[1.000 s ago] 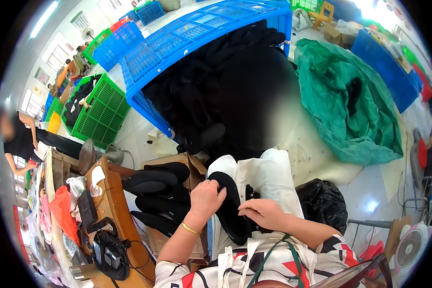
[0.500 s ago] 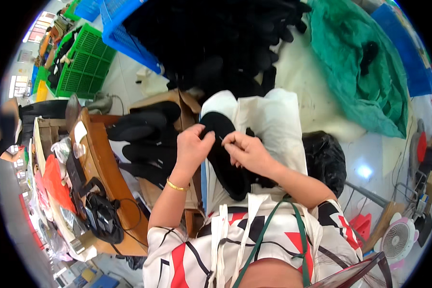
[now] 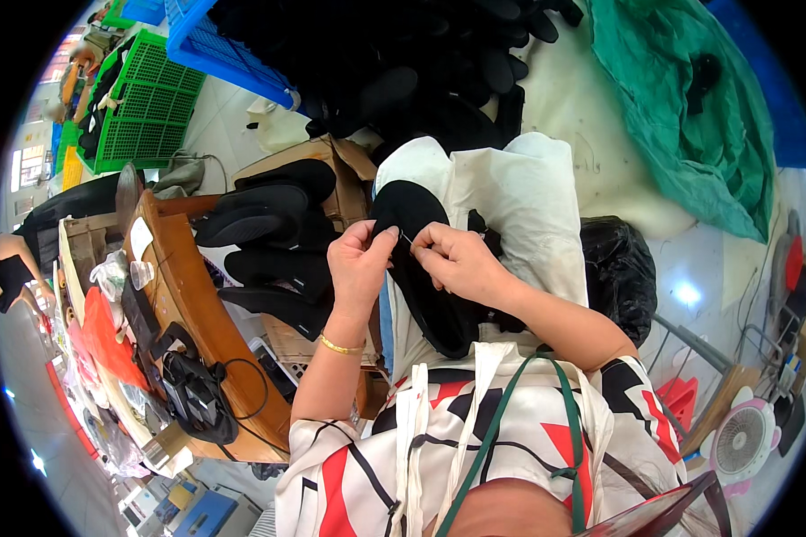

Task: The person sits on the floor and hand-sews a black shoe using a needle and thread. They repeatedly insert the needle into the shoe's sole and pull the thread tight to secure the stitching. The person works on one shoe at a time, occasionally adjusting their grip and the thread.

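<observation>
across the person's lap, on a white cloth (image 3: 533,192), lies one black shoe (image 3: 441,313), its rounded toe pointing away from the body and its other end close to the patterned shirt (image 3: 349,479). the left hand (image 3: 360,259) is clamped on the shoe's left edge, thumb bent over the top. the right hand (image 3: 455,259) is pinched, thumb against forefinger, on a thin pale sliver (image 3: 407,238) — too small to tell what it is — just above the shoe.

one second ago the right hand is well apart from the left, over the shoe's right side; now the fingertips of both nearly meet near the middle of the shoe. the left hand keeps its hold on the same edge, and the shoe stays on the cloth. the view tips further down: only a corner of the blue crate (image 3: 233,63) remains, with a heap of black shoes (image 3: 403,94) beside it, and the green sheet (image 3: 690,143) sits higher in the frame.

to the left, more black shoes (image 3: 269,219) lie stacked near a cardboard box (image 3: 354,159), beside the wooden tabletop (image 3: 188,313) with its black bag (image 3: 197,394) — unchanged since before.
</observation>
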`<state>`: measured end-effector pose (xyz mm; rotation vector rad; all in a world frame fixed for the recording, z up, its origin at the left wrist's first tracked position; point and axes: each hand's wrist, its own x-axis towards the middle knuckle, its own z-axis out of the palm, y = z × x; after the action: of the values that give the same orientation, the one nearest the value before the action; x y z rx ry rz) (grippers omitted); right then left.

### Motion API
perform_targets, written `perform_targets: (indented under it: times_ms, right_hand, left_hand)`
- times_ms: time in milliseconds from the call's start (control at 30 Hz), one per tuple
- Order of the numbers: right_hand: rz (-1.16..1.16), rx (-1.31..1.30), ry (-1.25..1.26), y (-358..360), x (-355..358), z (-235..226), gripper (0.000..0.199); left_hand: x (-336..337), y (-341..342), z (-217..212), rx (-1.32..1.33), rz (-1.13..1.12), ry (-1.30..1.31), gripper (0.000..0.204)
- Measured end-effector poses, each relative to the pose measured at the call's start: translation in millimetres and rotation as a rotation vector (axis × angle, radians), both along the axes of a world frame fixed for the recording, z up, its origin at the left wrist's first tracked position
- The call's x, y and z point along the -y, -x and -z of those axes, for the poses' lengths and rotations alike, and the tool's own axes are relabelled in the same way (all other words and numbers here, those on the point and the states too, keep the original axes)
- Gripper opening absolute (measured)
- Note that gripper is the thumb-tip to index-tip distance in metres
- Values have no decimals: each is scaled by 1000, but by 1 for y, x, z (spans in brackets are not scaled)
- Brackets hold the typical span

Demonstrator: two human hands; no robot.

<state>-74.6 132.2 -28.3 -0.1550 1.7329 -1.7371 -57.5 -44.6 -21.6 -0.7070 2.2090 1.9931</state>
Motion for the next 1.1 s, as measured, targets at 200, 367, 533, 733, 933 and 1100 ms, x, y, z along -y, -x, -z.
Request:
perform_targets:
  times_ms: [200,367,533,733,933,1100]
  right_hand:
    - [-18,15,-4,3,-2,1,14]
    - [-44,59,-28,7,-1,-5,11]
    - [63,-424,-165,-8,10,20,8]
    - [59,-723,-467,-15,21,19,12]
    - [-21,-813,-475,-6,11,21,11]
    - [-84,-755,-412,4,0,17,10]
  left_hand:
    - [0,0,3,-14,-1,-10,14]
    - [-1,-1,4,-16,5,-4,14]
    - [2,3,4,33,21,-12,13]
    - [4,9,-2,146,15,-102,12]
    - [3,9,-5,157,16,-149,14]
    - [7,10,-1,145,38,-161,14]
